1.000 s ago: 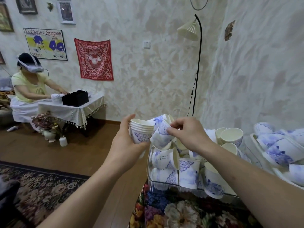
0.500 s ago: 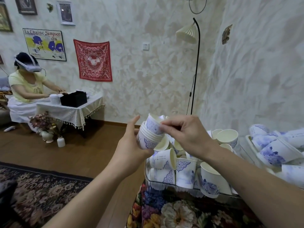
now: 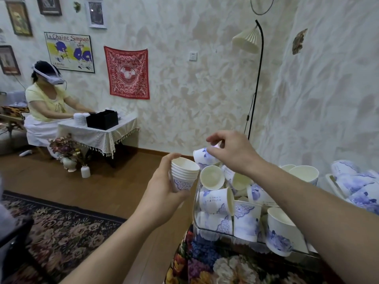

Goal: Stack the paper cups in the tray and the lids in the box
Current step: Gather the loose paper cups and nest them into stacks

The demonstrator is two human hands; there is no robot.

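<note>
My left hand is raised just left of the clear tray, forearm running up from the lower left, fingers and thumb curled round a nested stack of cups. The stack stands close to upright, mouth up and tipped slightly toward the tray, its long axis near vertical.

My right hand reaches in from the lower right, above the tray's far-left corner, wrist bent down. Its thumb and fingertips pinch a single cup near the bottom end. That cup lies tilted on its side, long axis roughly horizontal, open mouth pointing left toward the stack and just apart from it, above the stack's rim.

Inside the tray, loose cups lie jumbled, some on their sides, some mouth up. More patterned cups are piled to the right of the tray. The tray rests on a desk covered by a flowered cloth.
</note>
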